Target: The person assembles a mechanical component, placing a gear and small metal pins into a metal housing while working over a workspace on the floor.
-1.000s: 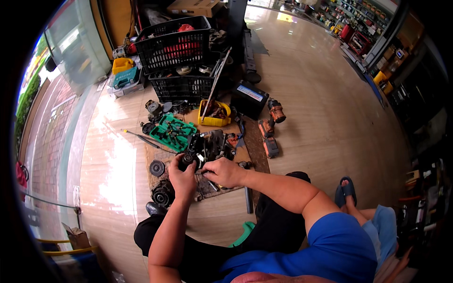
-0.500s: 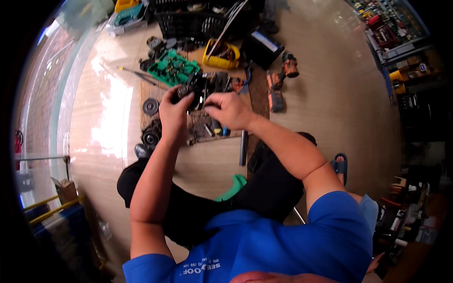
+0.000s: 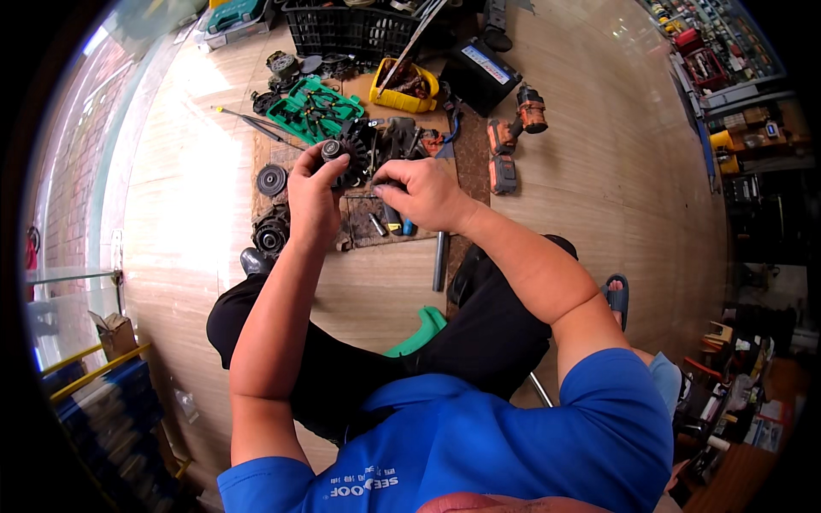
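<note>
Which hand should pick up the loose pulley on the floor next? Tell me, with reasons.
Probably the left hand. The pulley lies just to its left, on the mat's left edge. The right hand sits farther off, across the black part that both hands hold.

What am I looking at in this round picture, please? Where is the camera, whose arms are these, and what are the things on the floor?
The camera sits on a person's head and looks down, so the lens bends the edges. The two bare arms are that person's own. The left hand and the right hand together hold a dark round finned machine part above a mat on the wooden floor. Around it lie a green tool tray, a yellow container, an orange cordless drill, a black basket and more round dark parts.
</note>
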`<state>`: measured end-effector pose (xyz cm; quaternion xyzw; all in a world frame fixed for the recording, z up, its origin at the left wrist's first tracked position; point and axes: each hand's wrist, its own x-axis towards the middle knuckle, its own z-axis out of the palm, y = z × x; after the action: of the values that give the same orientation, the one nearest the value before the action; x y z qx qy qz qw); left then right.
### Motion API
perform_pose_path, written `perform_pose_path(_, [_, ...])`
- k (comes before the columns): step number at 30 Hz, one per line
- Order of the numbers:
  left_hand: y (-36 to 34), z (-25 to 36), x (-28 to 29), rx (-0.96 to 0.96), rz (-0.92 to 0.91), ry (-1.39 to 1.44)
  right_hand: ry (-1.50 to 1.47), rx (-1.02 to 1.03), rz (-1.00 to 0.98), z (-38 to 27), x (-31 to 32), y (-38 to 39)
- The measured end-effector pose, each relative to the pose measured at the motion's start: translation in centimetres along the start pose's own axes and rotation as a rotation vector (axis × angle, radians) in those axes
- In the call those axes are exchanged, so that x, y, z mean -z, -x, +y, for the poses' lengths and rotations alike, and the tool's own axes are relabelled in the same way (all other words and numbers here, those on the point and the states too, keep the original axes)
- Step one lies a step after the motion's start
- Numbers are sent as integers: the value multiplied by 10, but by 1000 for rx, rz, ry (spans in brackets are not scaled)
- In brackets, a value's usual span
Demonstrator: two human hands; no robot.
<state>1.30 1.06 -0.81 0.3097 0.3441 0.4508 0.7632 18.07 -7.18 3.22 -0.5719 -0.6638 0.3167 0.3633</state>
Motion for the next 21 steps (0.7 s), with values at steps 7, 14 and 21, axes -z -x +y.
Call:
perform_pose_path(7, [-3, 1, -3, -65, 54, 96, 130, 69, -2, 8, -2, 4])
perform_pose_path(14, [-4, 36, 14, -87, 14, 304, 252, 158, 84, 14, 1, -10])
perform_pose_path(21, [-7, 62, 13, -99, -31, 448, 131, 75, 282, 21, 43, -13])
